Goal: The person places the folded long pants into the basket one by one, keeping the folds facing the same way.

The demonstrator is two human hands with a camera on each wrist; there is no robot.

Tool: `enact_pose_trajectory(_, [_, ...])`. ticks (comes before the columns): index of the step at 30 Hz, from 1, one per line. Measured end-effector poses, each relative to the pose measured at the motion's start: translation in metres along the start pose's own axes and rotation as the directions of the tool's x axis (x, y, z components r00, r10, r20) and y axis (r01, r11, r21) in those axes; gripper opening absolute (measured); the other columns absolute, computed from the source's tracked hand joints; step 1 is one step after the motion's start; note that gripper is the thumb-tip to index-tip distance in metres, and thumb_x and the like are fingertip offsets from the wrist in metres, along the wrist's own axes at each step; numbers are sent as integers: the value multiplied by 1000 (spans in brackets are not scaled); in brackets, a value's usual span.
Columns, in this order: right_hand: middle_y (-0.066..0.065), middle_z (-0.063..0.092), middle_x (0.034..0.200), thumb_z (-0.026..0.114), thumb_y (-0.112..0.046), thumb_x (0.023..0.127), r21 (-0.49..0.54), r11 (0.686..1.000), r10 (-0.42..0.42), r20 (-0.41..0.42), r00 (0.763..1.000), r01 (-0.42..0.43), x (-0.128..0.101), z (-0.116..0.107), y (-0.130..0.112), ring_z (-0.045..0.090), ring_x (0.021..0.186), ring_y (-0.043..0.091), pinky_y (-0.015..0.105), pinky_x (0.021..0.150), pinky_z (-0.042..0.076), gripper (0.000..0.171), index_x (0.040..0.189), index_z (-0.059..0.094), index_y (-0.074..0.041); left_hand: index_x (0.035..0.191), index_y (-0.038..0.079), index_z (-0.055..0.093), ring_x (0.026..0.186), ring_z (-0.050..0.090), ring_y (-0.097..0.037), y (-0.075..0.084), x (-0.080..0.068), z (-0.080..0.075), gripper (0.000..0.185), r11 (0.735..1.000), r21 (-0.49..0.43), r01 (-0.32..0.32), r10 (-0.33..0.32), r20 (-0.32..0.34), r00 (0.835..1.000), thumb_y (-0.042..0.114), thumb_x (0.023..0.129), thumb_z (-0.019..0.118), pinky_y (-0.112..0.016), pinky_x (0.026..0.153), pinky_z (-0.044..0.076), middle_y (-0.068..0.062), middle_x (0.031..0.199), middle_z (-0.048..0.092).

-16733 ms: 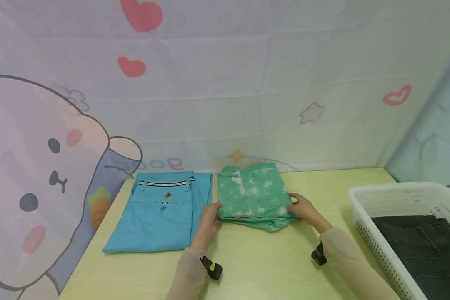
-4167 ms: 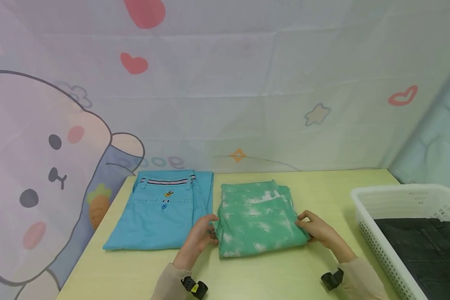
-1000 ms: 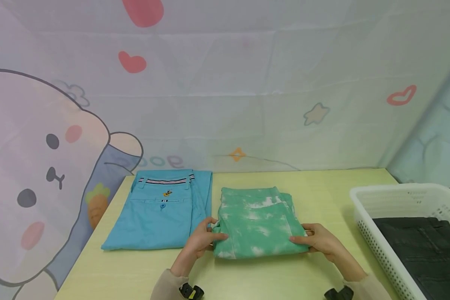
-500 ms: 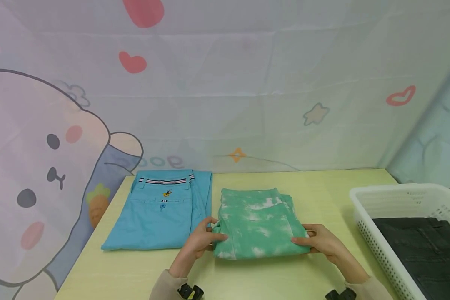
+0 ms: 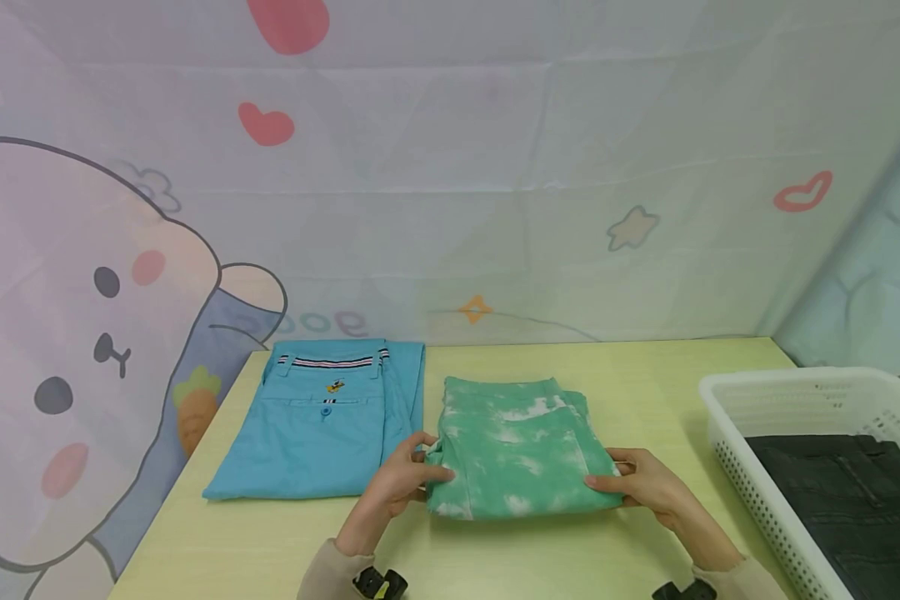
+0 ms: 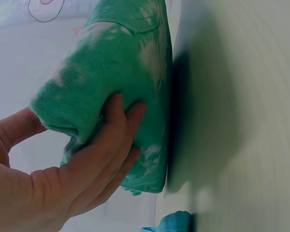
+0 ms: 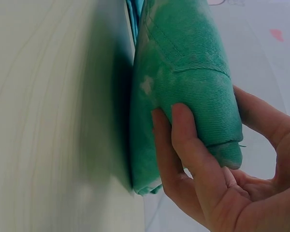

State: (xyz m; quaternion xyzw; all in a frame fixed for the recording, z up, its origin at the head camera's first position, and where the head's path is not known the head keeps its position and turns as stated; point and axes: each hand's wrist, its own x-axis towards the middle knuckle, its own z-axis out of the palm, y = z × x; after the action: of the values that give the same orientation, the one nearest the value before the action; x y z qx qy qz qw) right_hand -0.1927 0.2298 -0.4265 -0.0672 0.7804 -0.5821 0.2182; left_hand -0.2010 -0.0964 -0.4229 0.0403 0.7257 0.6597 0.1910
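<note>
A folded pair of green pants [image 5: 513, 446] with white tie-dye patches lies on the table, its near edge facing me. My left hand [image 5: 401, 479] grips the near left corner, thumb on top and the other fingers curled beneath. At the opposite corner my right hand [image 5: 648, 487] holds the cloth the same way. Both wrist views show fingers pressed against the underside of the green bundle [image 6: 121, 67], with a dark shadow between it and the tabletop. Left of it lies a folded pair of blue pants [image 5: 315, 442] with a striped waistband, close to my left hand.
A white plastic basket [image 5: 746, 492] stands at the right of the table, holding folded black pants [image 5: 843, 492]. The pale yellow table [image 5: 540, 562] ends at a printed cloth backdrop [image 5: 435, 167].
Compared with the oldest frame, the green pants lie nearer me with a different face up. My thumbs have since come over their top. Over the last second they have hardly moved.
</note>
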Motion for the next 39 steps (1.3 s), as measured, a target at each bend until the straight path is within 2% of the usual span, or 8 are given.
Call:
enact_pose_trajectory(4, [16, 62, 108, 64, -25, 82, 13, 1000, -15, 8, 1000, 15, -1, -1, 1, 65, 77, 13, 34, 73, 53, 81, 132, 19, 19, 120, -2, 32, 69, 53, -12, 2, -1, 0, 47, 1000, -4, -2, 2, 7, 1000, 0, 81, 58, -38, 66, 51, -7, 91, 52])
enact_pose_trajectory(10, [23, 58, 115, 64, -23, 82, 29, 999, -21, 10, 1000, 21, -2, -1, 2, 65, 79, 13, 33, 73, 53, 80, 133, 19, 19, 124, -3, 30, 71, 55, -12, 3, -2, -1, 50, 1000, -12, -22, 23, 31, 999, -1, 82, 57, -41, 70, 51, -18, 104, 52])
enact_pose_trajectory(15, [22, 58, 115, 65, -23, 81, 32, 999, -19, -2, 1000, 19, -3, 0, 3, 65, 80, 12, 33, 73, 53, 80, 132, 20, 19, 123, -3, 31, 72, 56, -12, 5, -3, 0, 49, 999, -24, -38, 39, 26, 999, -2, 81, 57, -40, 67, 51, -26, 112, 49])
enact_pose_trajectory(24, [25, 55, 118, 65, -23, 81, 26, 999, -33, -16, 999, 34, -7, 2, 3, 65, 80, 10, 31, 73, 53, 80, 133, 20, 17, 121, -3, 35, 73, 59, -11, 8, -6, 3, 47, 997, -24, -72, 72, 12, 997, -4, 80, 58, -39, 63, 53, -26, 113, 50])
enact_pose_trajectory(32, [26, 53, 120, 66, -21, 80, 27, 999, -21, -52, 998, 22, -12, 4, 0, 65, 80, 10, 32, 73, 53, 80, 135, 20, 14, 122, -3, 35, 76, 59, -13, 14, -10, 4, 47, 995, -35, -92, 93, 28, 995, -4, 81, 58, -42, 66, 53, -30, 118, 45])
enact_pose_trajectory(39, [22, 56, 118, 66, -22, 80, 9, 1000, -5, -88, 996, 6, -16, 6, -2, 64, 79, 10, 31, 71, 52, 79, 136, 21, 11, 120, -3, 37, 73, 60, -12, 17, -13, 7, 47, 994, -9, -113, 113, 17, 993, -4, 79, 60, -37, 61, 53, -28, 115, 48])
